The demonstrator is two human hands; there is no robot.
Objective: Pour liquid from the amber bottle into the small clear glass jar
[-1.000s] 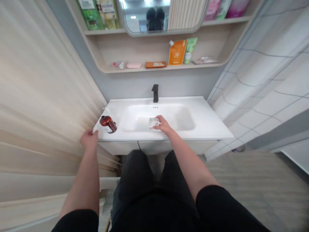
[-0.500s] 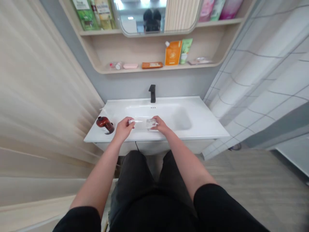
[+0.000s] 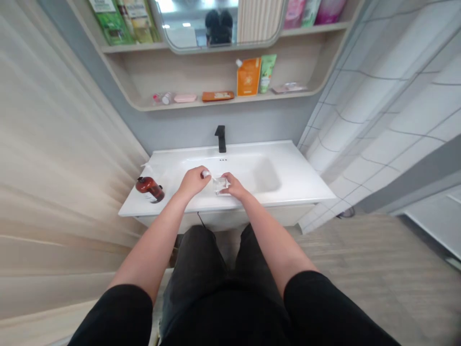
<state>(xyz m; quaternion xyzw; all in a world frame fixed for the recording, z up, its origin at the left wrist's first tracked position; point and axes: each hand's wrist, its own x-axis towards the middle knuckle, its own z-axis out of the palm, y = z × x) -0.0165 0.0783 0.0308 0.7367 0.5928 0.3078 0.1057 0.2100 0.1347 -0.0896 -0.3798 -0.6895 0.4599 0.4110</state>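
My left hand is closed in a pinch on a small white pump-like top. In the earlier view a slender pale stem reached from it toward the right; now most of it is hidden. Close beside it, my right hand grips a small clear bottle from its right side, fingers wrapped round it. The bottle's mouth side faces my left hand, and I cannot tell whether the two pieces touch. Both hands are above the front part of the white sink basin.
An amber bottle stands at the counter's left end, a white nozzle behind it. A black faucet rises at the back. Above, the shelf holds an orange pouch, a green tube and several small items.
My left hand has moved right and slightly up, its wrist turned, bringing the white top closer to the clear bottle. My right hand keeps its grip. The camera view has shifted slightly.
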